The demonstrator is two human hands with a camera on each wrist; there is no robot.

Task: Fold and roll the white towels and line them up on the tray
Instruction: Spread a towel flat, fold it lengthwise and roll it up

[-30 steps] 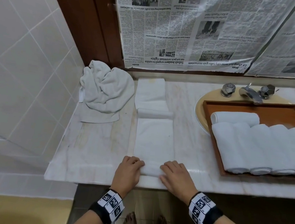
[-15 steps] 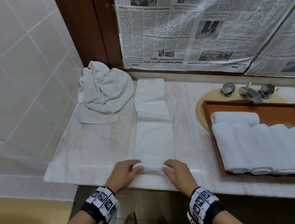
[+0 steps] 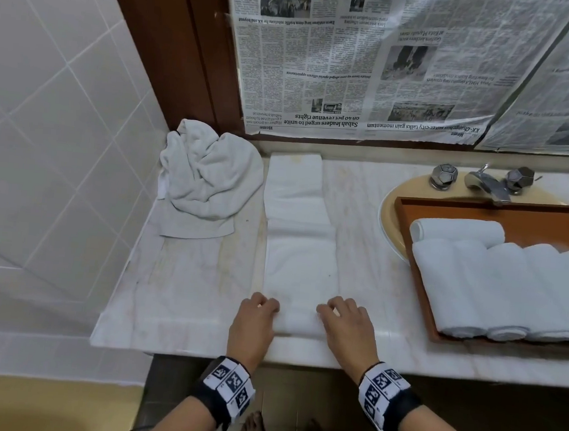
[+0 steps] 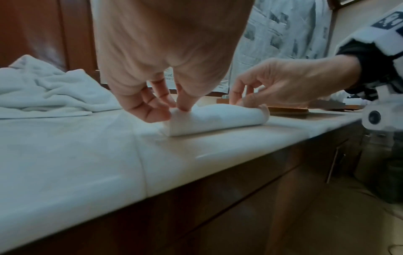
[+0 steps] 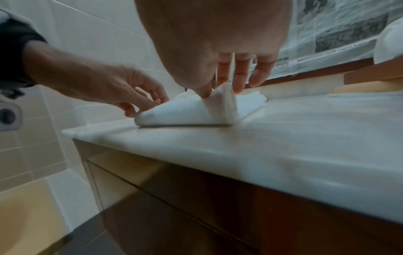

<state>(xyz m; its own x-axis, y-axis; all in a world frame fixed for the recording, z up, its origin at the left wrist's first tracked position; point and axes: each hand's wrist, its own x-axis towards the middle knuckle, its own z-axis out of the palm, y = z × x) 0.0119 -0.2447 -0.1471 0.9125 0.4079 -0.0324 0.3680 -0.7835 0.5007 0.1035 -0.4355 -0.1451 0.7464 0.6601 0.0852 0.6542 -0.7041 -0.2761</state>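
From the head view, a long folded white towel (image 3: 302, 248) lies as a strip on the marble counter (image 3: 185, 275), running from the back wall toward the front edge. Its near end is turned up into a small roll, and both hands sit on that roll: the left hand (image 3: 254, 319) at its left end, the right hand (image 3: 345, 327) at its right end, fingers curled over the cloth. Only this view shows the wooden tray (image 3: 483, 208) set over the basin to the right, with a row of rolled towels (image 3: 497, 289) lying side by side in it and one more roll crosswise behind them. A crumpled towel (image 3: 207, 177) is heaped in the back left corner, a chrome tap (image 3: 485, 183) stands behind the tray, and newspaper sheets (image 3: 376, 58) cover the wall above.

The left wrist view comes in low along the counter edge and shows what the head view hides: the left hand's thumb and fingertips (image 4: 185, 105) pinch the top of the roll's left end. Across from it the right hand grasps the other end, fingers bent down onto the cloth.

The right wrist view shows the roll's open right end, a loose fold lifted between the right thumb and fingers (image 5: 237, 82). The flat strip stretches away behind the roll. The left hand grips the far end, fingers curled on top.
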